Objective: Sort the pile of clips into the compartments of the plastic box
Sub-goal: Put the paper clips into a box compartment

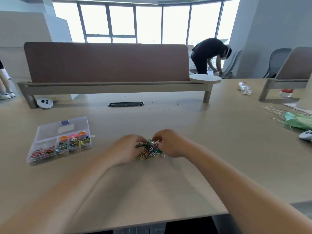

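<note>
Head view: both forearms are seen reaching forward over the tabletop (168, 183) to the pile of clips (151, 149), which lies near the middle, between the two hands. The left hand (125, 150) is pressed against the pile's left side with its fingers curled into the tangle; the right hand (168, 143) is bent over the pile's right and far side, fingers pinched narrow on some clips at the top. Exactly which clips are gripped cannot be told, as the wires are interlocked and blurred.

The step in hand is judged to be pulling a few clips free of the tangle. It would be done well if the bulk were held down by the left hand while a small bunch of one kind is teased out by the right, slowly, so that linked clips are not dragged across the tabletop or scattered.

Farther to the left, well apart from the pile, the box (50, 157) is seen with its clear lid thrown open toward the far side. Thin coloured clips are held in its left compartment and binder clips in the compartments to the right. A single clip appears to lie just beside the box's right far corner.
</note>
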Demonstrator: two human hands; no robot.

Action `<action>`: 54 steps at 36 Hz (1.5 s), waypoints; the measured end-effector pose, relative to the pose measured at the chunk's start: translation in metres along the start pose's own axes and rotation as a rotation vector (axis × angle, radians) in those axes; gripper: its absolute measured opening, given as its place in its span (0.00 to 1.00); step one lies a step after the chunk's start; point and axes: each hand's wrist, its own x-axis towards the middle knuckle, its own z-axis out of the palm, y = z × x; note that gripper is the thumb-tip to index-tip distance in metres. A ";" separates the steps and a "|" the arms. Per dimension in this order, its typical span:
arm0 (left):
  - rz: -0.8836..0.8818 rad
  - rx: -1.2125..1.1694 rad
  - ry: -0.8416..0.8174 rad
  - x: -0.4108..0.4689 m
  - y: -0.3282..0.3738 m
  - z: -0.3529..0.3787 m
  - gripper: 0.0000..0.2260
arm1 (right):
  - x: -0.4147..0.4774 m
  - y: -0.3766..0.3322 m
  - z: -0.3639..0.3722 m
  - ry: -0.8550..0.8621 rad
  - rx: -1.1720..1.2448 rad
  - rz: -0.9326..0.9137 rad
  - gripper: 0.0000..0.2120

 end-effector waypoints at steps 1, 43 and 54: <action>-0.011 -0.019 0.003 -0.002 -0.002 -0.002 0.15 | -0.001 0.001 -0.001 0.008 -0.002 0.004 0.19; -0.059 0.038 0.160 0.023 -0.010 0.011 0.04 | 0.017 -0.011 0.005 0.139 -0.192 -0.110 0.07; -0.047 -0.010 0.185 0.023 -0.004 -0.003 0.02 | 0.018 -0.011 -0.005 0.160 -0.122 -0.067 0.03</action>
